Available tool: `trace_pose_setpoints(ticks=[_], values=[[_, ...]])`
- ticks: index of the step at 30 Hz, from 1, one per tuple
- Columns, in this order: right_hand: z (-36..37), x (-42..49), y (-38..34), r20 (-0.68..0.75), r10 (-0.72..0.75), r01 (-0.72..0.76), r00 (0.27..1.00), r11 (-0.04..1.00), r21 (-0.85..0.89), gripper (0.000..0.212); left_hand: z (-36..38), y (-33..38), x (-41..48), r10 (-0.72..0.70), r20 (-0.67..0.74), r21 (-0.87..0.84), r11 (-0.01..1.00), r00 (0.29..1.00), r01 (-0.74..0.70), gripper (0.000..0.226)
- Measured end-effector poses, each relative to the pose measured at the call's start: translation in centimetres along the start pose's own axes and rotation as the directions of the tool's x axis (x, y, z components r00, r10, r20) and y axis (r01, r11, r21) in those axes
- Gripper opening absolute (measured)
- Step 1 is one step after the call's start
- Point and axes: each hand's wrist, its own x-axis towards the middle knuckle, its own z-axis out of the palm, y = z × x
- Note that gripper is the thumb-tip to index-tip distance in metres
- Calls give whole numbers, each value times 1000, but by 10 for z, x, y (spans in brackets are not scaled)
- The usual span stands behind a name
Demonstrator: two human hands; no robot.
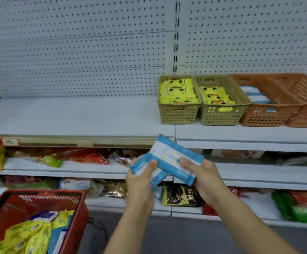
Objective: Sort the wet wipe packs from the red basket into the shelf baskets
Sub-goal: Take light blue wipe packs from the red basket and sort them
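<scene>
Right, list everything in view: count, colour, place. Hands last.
blue and white packs: two held, crossed, mid-frame; more in the left orange basket
yellow packs: many, in both olive baskets and the red basket
red basket: one, lower left
olive baskets: two, on the top shelf
orange baskets: two, right of the olive ones
snack bags: several, mixed colours, lower shelves
pegboard: one, white, behind the top shelf
left hand: grips one pack
right hand: grips the other
</scene>
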Motion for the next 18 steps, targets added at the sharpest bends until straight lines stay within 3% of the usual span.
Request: trace_pose_setpoints(ticks=[5,8,14,18], values=[[-53,19,-53,-117,-72,76,991,997,28,26,79,-4,-6,79,148,116,989,986,-97,25],[-93,40,-93,-197,-144,156,970,986,50,38,124,-2,0,97,208,148,981,973,-130,29],[-173,110,-205,-440,-384,379,812,919,-104,15,213,-2,37,121,253,156,974,960,-164,36],[-209,175,-265,-546,-422,364,724,906,-218,10,272,-9,72,52,263,143,985,963,-93,32]])
